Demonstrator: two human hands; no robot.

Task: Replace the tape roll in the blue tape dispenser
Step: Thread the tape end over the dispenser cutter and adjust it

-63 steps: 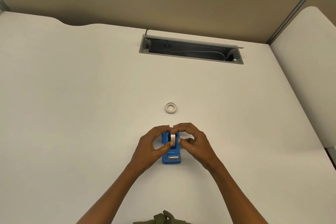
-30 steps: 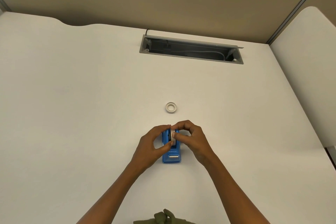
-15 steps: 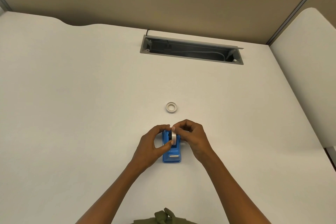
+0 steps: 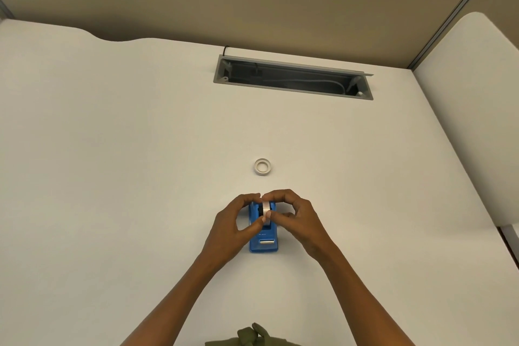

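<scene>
Tape roll (image 4: 265,212) upright in blue dispenser (image 4: 263,236) on table (image 4: 112,177); my left hand (image 4: 230,226) and right hand (image 4: 297,219) fingers both pinch it; spare ring (image 4: 262,167) lies beyond

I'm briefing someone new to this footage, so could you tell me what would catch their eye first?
The blue tape dispenser stands out near the front of the white desk, with the left hand and right hand pinching a tape roll in it. A white ring lies just beyond; farther back is an open cable tray.
</scene>
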